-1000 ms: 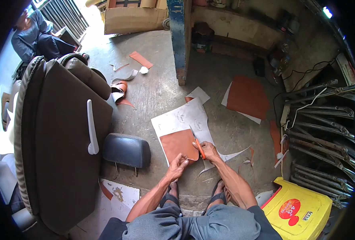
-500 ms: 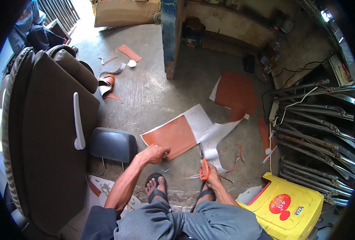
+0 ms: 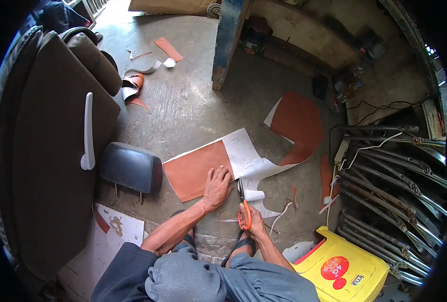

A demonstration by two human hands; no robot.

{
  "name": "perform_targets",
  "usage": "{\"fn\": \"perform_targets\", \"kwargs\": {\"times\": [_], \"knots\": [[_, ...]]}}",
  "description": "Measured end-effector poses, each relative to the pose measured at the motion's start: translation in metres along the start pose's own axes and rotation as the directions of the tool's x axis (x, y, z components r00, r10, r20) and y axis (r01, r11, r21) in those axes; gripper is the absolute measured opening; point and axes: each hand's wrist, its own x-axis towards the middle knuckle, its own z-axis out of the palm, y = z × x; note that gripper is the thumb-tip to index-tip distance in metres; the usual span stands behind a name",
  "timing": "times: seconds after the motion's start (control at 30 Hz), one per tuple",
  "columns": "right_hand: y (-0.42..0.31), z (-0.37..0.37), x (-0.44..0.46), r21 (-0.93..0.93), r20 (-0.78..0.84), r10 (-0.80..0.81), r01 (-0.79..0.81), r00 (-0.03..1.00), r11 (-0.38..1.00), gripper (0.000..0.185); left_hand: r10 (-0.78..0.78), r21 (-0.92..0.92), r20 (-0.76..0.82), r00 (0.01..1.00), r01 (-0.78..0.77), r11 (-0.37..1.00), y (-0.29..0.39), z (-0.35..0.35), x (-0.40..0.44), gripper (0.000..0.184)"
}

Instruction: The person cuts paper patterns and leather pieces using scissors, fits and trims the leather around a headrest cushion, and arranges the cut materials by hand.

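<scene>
My left hand (image 3: pixel 217 188) lies with spread fingers on the lower right corner of a brown-orange sheet (image 3: pixel 195 168). That sheet rests on white-backed material (image 3: pixel 239 146) with pen marks. In my right hand (image 3: pixel 253 223) are orange-handled scissors (image 3: pixel 245 214), pointing up, their tips at the white material beside the sheet's right edge. A strip of the white material curls just right of the blades. To the upper right the material joins a larger brown-orange piece (image 3: pixel 299 121).
A black headrest (image 3: pixel 131 169) and a large brown seat (image 3: pixel 57 156) stand at the left. Metal frames (image 3: pixel 394 191) and a yellow plastic stool (image 3: pixel 329 267) are at the right. A post (image 3: pixel 228 45) rises ahead; scraps lie on the floor.
The brown-orange sheet has shifted left and been turned on the white material. My left hand has gone from gripping its edge to lying flat on it. The scissors have moved lower and point upward.
</scene>
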Motion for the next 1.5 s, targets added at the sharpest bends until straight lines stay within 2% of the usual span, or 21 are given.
{"fn": "perform_targets", "kwargs": {"times": [0.2, 0.27, 0.37, 0.7, 0.77, 0.9, 0.97, 1.1, 1.17, 1.27, 1.37, 1.5], "knots": [[-0.004, 0.005, 0.007, -0.034, -0.009, 0.037, -0.037, 0.999, 0.999, 0.057, 0.062, 0.039, -0.089, 0.994, -0.059, 0.997, -0.008, 0.010, 0.000, 0.023], [-0.007, 0.007, 0.013, -0.122, -0.006, 0.068, -0.068, 0.998, 0.990, 0.058, 0.082, 0.010, -0.109, 0.991, -0.082, 0.997, -0.009, 0.008, 0.001, 0.021], [-0.015, 0.016, 0.019, -0.186, -0.015, 0.080, -0.081, 0.997, 0.979, 0.059, 0.111, -0.011, -0.139, 0.984, -0.114, 0.993, -0.009, 0.007, 0.000, 0.020], [-0.015, 0.017, 0.029, -0.171, -0.041, 0.031, -0.038, 0.999, 0.985, 0.061, 0.102, -0.013, -0.117, 0.988, -0.104, 0.994, -0.010, 0.006, -0.002, 0.022], [-0.012, 0.013, 0.030, -0.258, -0.023, -0.002, -0.004, 1.000, 0.966, 0.059, 0.096, -0.011, -0.119, 0.988, -0.098, 0.995, -0.011, 0.008, -0.003, 0.023], [-0.006, 0.008, 0.034, -0.278, -0.025, -0.001, -0.006, 1.000, 0.961, 0.057, 0.095, -0.014, -0.119, 0.988, -0.098, 0.995, -0.013, 0.011, -0.004, 0.022], [-0.009, 0.010, 0.036, -0.203, -0.001, 0.009, -0.009, 1.000, 0.979, 0.056, 0.078, -0.063, -0.117, 0.990, -0.086, 0.994, -0.015, 0.011, -0.004, 0.022], [-0.022, 0.011, 0.040, -0.192, 0.003, 0.027, -0.026, 1.000, 0.981, 0.056, 0.067, -0.135, -0.107, 0.992, -0.081, 0.987, -0.016, 0.009, -0.009, 0.021], [-0.019, 0.009, 0.041, -0.331, 0.004, -0.020, 0.020, 1.000, 0.943, 0.058, -0.013, -0.151, -0.019, 1.000, 0.010, 0.988, -0.012, -0.002, -0.006, 0.018], [-0.019, 0.009, 0.044, -0.318, 0.004, -0.013, 0.013, 1.000, 0.948, 0.058, -0.053, -0.245, -0.017, 0.998, 0.048, 0.968, -0.013, -0.001, -0.007, 0.016], [-0.024, 0.010, 0.052, -0.307, -0.002, -0.016, 0.015, 1.000, 0.951, 0.057, -0.077, -0.283, 0.050, 0.996, 0.088, 0.955, -0.013, -0.004, -0.007, 0.015], [-0.026, 0.011, 0.054, -0.286, 0.026, -0.046, 0.051, 0.999, 0.957, 0.057, -0.087, -0.333, 0.052, 0.995, 0.100, 0.938, -0.012, -0.009, -0.005, 0.016]]}}
